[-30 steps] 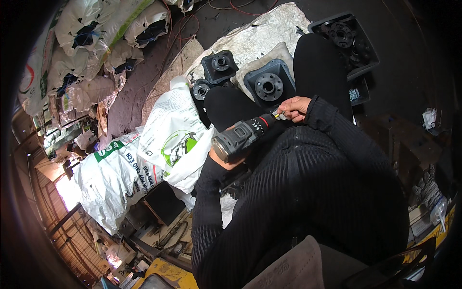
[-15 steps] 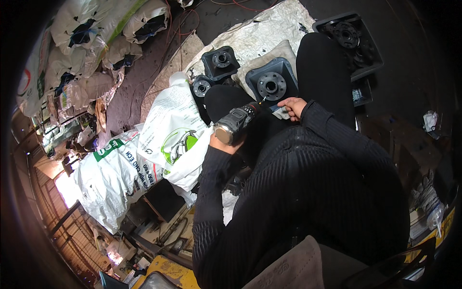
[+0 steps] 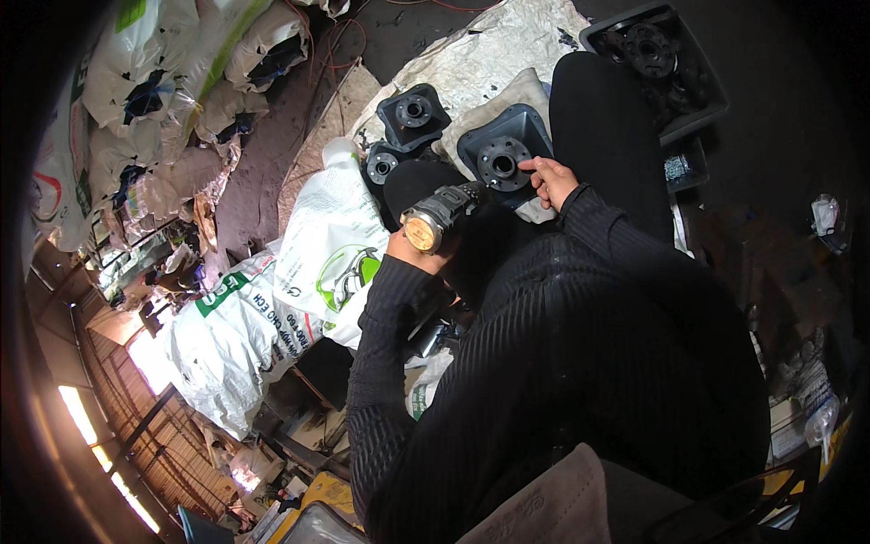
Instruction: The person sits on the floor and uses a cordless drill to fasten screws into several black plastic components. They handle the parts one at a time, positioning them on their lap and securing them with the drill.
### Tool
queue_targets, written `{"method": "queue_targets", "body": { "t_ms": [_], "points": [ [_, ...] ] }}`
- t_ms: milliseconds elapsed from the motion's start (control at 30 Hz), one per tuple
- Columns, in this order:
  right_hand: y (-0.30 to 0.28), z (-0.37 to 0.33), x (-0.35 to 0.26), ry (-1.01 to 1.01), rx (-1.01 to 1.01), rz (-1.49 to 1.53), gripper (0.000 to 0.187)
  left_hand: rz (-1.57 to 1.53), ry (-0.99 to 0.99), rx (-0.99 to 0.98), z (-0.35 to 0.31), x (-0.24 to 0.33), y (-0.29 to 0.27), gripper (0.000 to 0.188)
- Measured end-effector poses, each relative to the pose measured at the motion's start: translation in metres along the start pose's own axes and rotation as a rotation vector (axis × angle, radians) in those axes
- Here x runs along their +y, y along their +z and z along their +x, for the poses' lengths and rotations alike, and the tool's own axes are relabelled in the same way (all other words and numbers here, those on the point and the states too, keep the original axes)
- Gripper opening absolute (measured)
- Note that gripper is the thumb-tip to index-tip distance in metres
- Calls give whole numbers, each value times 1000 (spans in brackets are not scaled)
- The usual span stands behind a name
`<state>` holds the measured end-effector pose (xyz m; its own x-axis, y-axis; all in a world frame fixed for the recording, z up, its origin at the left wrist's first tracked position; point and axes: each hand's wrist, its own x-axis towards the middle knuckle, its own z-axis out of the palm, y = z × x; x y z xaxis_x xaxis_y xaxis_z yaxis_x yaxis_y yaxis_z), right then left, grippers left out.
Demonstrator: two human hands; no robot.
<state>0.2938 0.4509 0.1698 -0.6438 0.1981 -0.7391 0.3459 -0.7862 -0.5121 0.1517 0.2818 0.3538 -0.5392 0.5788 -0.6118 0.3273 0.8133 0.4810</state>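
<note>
My left hand [image 3: 417, 252] grips a cordless drill [image 3: 442, 216] from below. The drill's front end points at the lower left edge of a round black flange [image 3: 500, 145] with a ring of holes. That flange sits in a dark square funnel-shaped housing [image 3: 517, 125] on a pale cloth between my knees. My right hand [image 3: 553, 181] has its fingers curled, its fingertips at the right side of the flange; anything small between them is hidden. Two similar housings stand to the left beyond my knee, an upper one [image 3: 413, 116] and a lower one [image 3: 381, 165].
A dark crate [image 3: 698, 100] of black round parts stands beyond my right knee, with a small tray [image 3: 684, 170] of small pieces beside it. White printed sacks [image 3: 322, 227] lie to my left. More filled sacks [image 3: 163, 54] are stacked at the far left. A whitish sheet [image 3: 480, 59] covers the floor ahead.
My right hand has moved up and slightly left, from the housing's near edge onto the flange. The drill has turned a little, its front end staying near the flange.
</note>
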Motion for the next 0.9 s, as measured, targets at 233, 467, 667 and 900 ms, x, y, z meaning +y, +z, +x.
{"method": "queue_targets", "body": {
  "t_ms": [233,467,667,900],
  "points": [
    [1,-1,-5,13,-10,33,34,45,-38,9,0,-3,7,40],
    [3,5,0,-2,15,-22,33,105,15,43,-1,-8,17,44],
    [4,11,2,23,39,28,33,59,-75,28,-4,0,17,50],
    [6,11,1,1,73,11,33,192,-18,12,-3,19,13,47]
  ]
}}
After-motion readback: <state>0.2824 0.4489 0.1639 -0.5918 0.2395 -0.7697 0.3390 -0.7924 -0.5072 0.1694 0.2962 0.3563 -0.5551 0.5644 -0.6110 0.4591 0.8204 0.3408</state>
